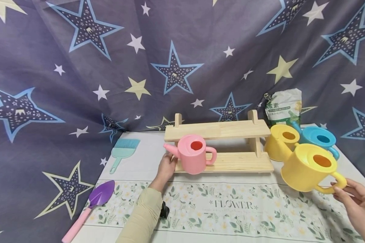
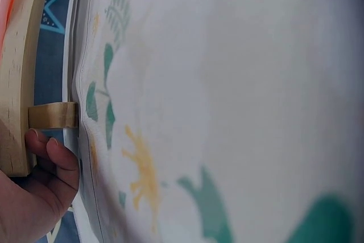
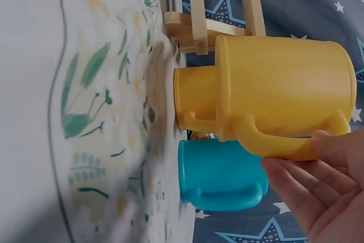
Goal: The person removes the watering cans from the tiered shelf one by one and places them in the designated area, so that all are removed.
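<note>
My right hand (image 1: 357,202) pinches the handle of a yellow watering can (image 1: 307,168), raised off the table; the right wrist view shows thumb and fingers about that handle. A second yellow watering can (image 1: 275,143) and a blue watering can (image 1: 317,136) stand behind it. On the left, my left hand (image 1: 165,167) grips the end of the lower board of a two-tier wooden rack (image 1: 231,162). Its curled fingers (image 2: 60,160) lie under the board beside a leg; the thumb is hidden in that view. A pink watering can (image 1: 192,157) stands on the lower board's left part.
A white and green bag (image 1: 283,106) stands behind the cans. At the left lie a teal dustpan-shaped tool with comb teeth (image 1: 123,150) and a purple trowel (image 1: 100,194) with a pink handle. A flower-print cloth (image 1: 219,219) covers the table before a starry curtain (image 1: 170,30).
</note>
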A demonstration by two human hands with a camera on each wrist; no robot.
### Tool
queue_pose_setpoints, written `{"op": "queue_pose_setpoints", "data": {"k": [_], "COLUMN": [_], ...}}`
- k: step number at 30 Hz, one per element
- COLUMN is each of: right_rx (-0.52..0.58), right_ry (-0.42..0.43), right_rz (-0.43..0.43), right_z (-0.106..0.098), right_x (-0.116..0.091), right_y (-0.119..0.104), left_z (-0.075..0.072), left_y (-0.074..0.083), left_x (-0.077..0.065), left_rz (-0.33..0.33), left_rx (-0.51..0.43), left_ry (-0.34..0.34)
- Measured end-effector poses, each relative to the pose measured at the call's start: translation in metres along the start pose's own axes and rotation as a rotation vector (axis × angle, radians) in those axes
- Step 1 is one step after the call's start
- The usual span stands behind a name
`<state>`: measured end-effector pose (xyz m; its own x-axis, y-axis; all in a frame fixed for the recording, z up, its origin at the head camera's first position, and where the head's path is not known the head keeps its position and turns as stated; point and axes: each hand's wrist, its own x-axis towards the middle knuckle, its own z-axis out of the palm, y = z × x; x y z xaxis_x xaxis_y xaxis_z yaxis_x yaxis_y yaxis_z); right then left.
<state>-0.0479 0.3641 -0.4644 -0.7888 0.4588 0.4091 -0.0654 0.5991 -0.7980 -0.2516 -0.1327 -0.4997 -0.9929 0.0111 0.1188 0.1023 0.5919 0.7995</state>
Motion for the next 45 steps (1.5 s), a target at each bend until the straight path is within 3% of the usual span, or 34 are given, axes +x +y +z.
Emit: {"op": "queue_pose_setpoints", "data": {"k": [10,23,45], "right_rx": [-0.207,-0.314,-0.321], "right_ry": [-0.118,-0.181,-0.265], "right_rz": [0.185,0.251,0.266], "right_z": [0.006,0.015,0.022], "right_x": [0.001,0.005,0.008], "right_y": [0.003,0.006,0.012], "left_z": [0.0,0.001,-0.001], "left_y": [0.0,0.0,0.001], "left_x": [0.001,-0.001,-0.001], "left_rz": [0.014,-0.008,-0.012], "left_rx": [0.002,0.002,0.011], "left_ry": [0.002,0.002,-0.002]}}
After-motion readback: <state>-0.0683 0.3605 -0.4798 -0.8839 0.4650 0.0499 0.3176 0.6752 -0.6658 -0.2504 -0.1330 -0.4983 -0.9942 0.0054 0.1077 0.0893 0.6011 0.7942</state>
